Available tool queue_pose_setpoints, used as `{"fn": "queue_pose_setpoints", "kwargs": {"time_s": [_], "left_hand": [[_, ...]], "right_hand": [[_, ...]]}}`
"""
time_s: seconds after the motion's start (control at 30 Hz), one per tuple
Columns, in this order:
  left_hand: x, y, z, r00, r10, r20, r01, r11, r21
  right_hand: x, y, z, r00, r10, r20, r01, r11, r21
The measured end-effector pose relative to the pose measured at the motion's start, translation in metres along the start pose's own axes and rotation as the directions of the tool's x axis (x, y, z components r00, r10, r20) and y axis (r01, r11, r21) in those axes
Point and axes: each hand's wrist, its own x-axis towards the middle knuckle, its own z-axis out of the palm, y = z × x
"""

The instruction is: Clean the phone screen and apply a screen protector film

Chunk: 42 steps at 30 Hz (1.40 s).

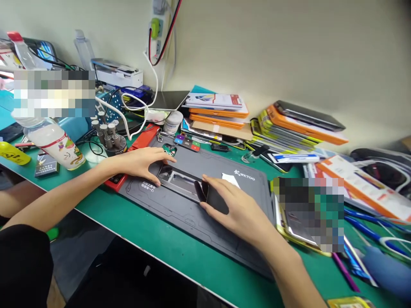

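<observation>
Right hand center right, left hand center left, well apart, thumb and fingers at opposite ends of black-edged phone panel mid-frame; can't tell if either clamps it. Gray WKTOO mat underneath. Beyond: screwdriver holder left of center, orange-edged boxes upper center, power strip at top

Phone part lay on mat, between left hand and right hand — box stack stood behind mat, tool stand left, bottle farther left.
</observation>
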Motion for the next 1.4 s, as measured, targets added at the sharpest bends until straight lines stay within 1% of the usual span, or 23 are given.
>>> {"fn": "queue_pose_setpoints", "kwargs": {"time_s": [0.07, 0.2, 0.3, 0.53, 0.73, 1.1, 1.23, 1.4], "left_hand": [[0.000, -0.001, 0.000, 1.000, -0.004, 0.008, 0.004, 1.000, -0.002], [0.000, 0.000, 0.000, 1.000, 0.001, -0.009, -0.001, 1.000, 0.014], [0.000, 0.000, 0.000, 1.000, 0.011, -0.020, -0.010, 0.999, 0.030], [0.002, -0.005, 0.006, 1.000, 0.025, -0.018, -0.026, 1.000, -0.005], [0.003, 0.002, 0.005, 1.000, -0.015, 0.002, 0.015, 1.000, -0.016], [0.002, 0.001, 0.002, 1.000, -0.029, -0.002, 0.029, 1.000, -0.009], [0.002, 0.002, 0.000, 0.999, -0.045, 0.007, 0.045, 0.999, -0.004], [0.002, 0.000, 0.000, 1.000, -0.018, -0.013, 0.018, 1.000, -0.003]], "right_hand": [[0.000, 0.000, 0.002, 1.000, 0.001, -0.012, -0.001, 1.000, 0.008], [0.002, -0.001, 0.006, 0.998, 0.042, -0.038, -0.040, 0.998, 0.052], [0.003, -0.002, 0.006, 0.998, 0.059, -0.035, -0.056, 0.996, 0.075], [0.000, 0.001, 0.007, 0.997, 0.068, -0.044, -0.061, 0.989, 0.132], [-0.003, 0.004, 0.013, 0.993, 0.104, -0.054, -0.093, 0.981, 0.172], [0.003, 0.000, 0.007, 0.995, 0.080, -0.060, -0.070, 0.985, 0.158], [0.004, 0.000, 0.005, 0.994, 0.094, -0.048, -0.086, 0.984, 0.155], [0.005, 0.000, 0.004, 0.995, 0.087, -0.045, -0.080, 0.987, 0.142]]}}
